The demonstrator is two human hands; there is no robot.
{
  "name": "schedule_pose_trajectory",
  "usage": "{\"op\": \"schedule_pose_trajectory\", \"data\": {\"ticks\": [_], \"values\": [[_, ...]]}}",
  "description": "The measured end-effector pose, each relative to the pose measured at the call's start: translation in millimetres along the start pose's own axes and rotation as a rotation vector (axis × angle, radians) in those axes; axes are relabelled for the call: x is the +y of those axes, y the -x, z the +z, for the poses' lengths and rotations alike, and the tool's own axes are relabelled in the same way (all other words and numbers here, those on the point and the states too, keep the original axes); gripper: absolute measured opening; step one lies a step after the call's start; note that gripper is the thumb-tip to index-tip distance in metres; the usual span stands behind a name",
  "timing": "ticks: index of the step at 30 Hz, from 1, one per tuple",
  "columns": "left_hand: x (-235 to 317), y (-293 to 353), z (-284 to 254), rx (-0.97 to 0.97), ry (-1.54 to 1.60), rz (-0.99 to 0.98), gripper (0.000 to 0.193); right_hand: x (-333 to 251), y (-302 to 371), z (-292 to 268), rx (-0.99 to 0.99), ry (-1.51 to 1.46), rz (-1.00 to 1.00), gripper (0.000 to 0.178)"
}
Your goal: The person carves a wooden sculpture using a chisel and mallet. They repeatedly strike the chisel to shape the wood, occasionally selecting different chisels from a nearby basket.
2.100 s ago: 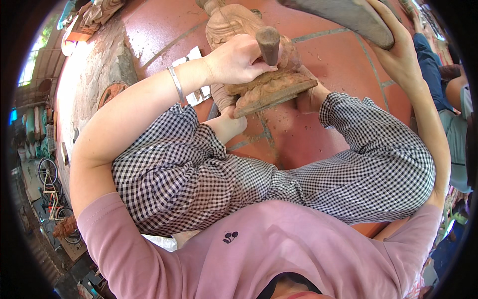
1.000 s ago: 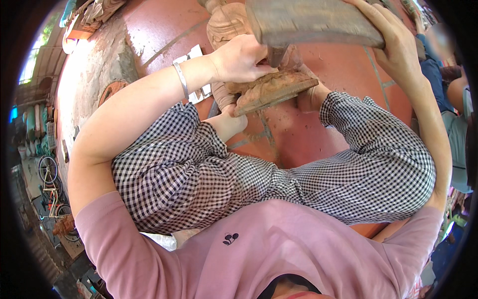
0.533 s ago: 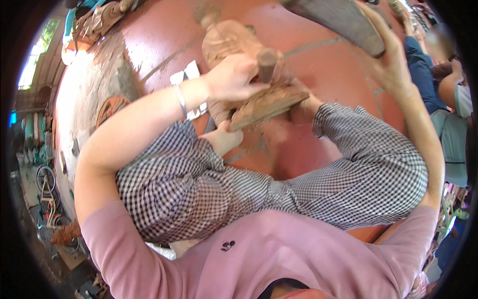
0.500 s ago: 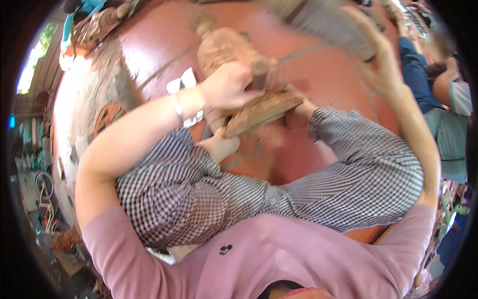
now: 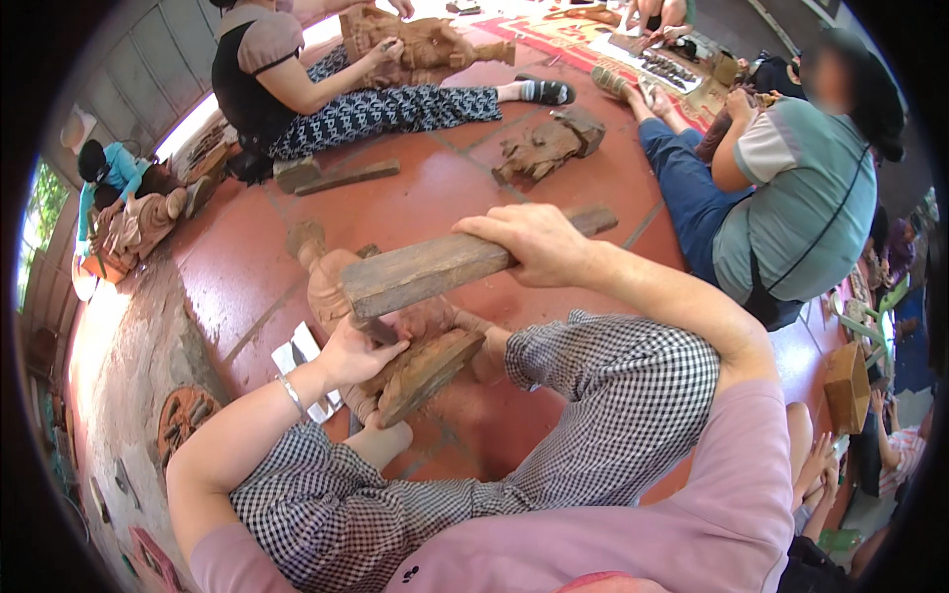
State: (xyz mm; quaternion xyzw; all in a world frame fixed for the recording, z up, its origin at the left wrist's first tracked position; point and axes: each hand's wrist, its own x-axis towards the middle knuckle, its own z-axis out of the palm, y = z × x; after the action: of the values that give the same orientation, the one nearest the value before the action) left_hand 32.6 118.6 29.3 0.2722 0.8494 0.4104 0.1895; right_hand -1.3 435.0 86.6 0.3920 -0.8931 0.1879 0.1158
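Note:
I sit cross-legged on a red tiled floor with a carved wooden figure (image 5: 331, 287) lying between my feet, its flat base (image 5: 427, 368) toward me. My left hand (image 5: 358, 351) grips a chisel whose handle end (image 5: 384, 331) shows just under a wooden block. My right hand (image 5: 529, 242) is closed on that long rectangular wooden mallet block (image 5: 435, 272), which lies across the chisel head. A metal bracelet (image 5: 290, 393) circles my left wrist.
A person in a green vest (image 5: 796, 193) sits close on my right. Another person in patterned trousers (image 5: 386, 104) works on a carving at the far side. Loose carved wood pieces (image 5: 544, 143), a plank (image 5: 346, 178) and white papers (image 5: 301, 356) lie on the floor.
The view has tilted up, so other people show. The wooden block has come down from above onto the chisel head. My left hand stays on the chisel at the carving.

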Motion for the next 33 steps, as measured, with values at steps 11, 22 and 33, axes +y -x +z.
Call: {"op": "schedule_pose_trajectory", "data": {"ticks": [11, 22, 33], "values": [[15.0, 5.4, -4.9, -0.079, 0.045, 0.111, 0.013, 7.3, 7.1, 8.3, -0.114, -0.078, 0.153, 0.051], [-5.6, -0.4, -32.4, 0.5, 0.564, -0.152, 0.015, 4.1, 5.4, 1.8, -0.155, -0.199, 0.273, 0.046], [-150.1, 64.3, -135.8, 0.879, 0.306, -0.522, 0.036, 9.8, 10.9, 9.4, -0.254, -0.195, 0.335, 0.049]]}}
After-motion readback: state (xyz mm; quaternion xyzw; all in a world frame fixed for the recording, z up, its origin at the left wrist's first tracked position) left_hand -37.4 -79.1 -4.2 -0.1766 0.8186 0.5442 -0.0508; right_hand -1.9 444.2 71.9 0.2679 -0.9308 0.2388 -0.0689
